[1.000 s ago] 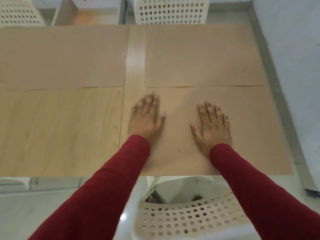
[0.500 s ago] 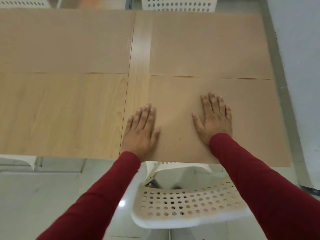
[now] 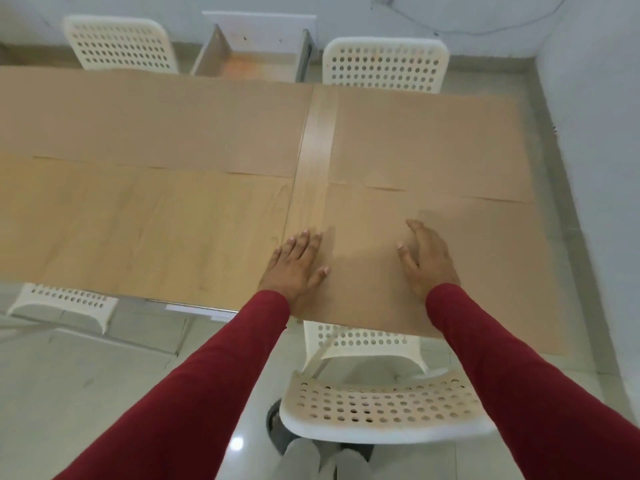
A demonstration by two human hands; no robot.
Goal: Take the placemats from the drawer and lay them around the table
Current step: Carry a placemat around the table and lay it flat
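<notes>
Placemat (image 3: 450,271), near bench (image 3: 156,230) corner: left hand (image 3: 294,268) flat, fingers spread, on its edge; right hand (image 3: 427,259) open, tilted, contact unclear.

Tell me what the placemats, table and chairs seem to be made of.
Near placemat: thin matte tan sheet, probably paper or card; lies flat, edges slightly wavy.
Table: pale wood or wood-look laminate, faint grain, light sheen.
Chair: white, likely moulded plastic; smooth, perforated.

Soft, even, rather bright light gives only faint shadows beside the hands, a small glare spot shines on the floor tile (image 3: 236,444) at the bottom, the whole frame is slightly smeared by motion blur, and the wide lens bends the table (image 3: 138,223) edges outward.
</notes>
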